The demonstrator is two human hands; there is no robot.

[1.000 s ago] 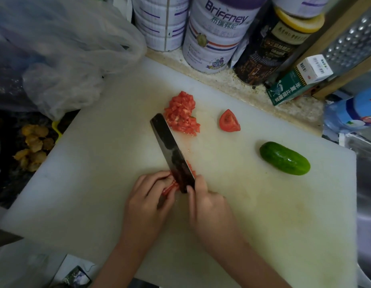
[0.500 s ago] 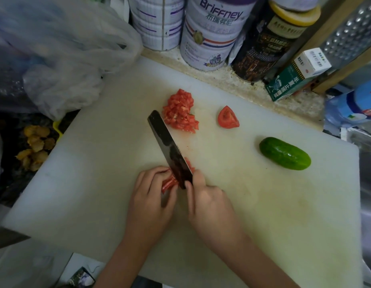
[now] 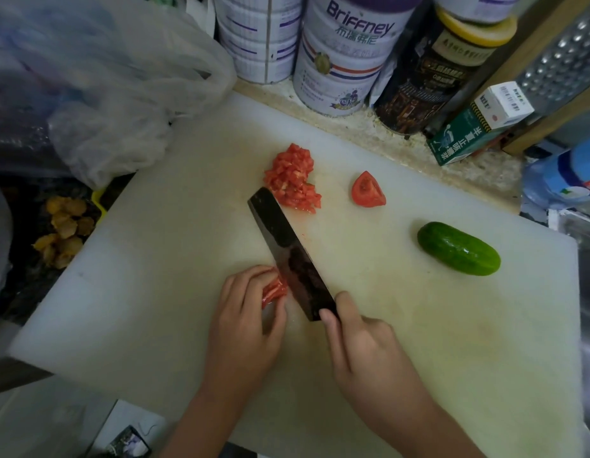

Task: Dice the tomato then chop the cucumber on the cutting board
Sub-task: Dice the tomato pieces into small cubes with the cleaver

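Observation:
On the white cutting board [image 3: 154, 276], my left hand [image 3: 244, 322] holds a bunch of tomato slices [image 3: 274, 289] under curled fingers. My right hand [image 3: 363, 342] grips the handle of a dark cleaver [image 3: 287, 249], whose blade lies against the slices on their right side. A pile of diced tomato [image 3: 292, 180] sits just past the blade tip. A tomato wedge [image 3: 367, 190] lies to the right of the pile. The whole green cucumber [image 3: 458, 248] rests further right on the board.
Tins [image 3: 343, 51], a dark jar [image 3: 432, 67] and a small green box [image 3: 465, 133] line the counter behind the board. A plastic bag [image 3: 98, 81] bulges at the left, a grater [image 3: 564, 57] leans at the top right, and a blue-labelled bottle [image 3: 564, 173] lies at the right edge.
The view has shifted slightly. The cleaver has moved a little to the right across the slices, and my left hand's fingers have drawn back along the slices.

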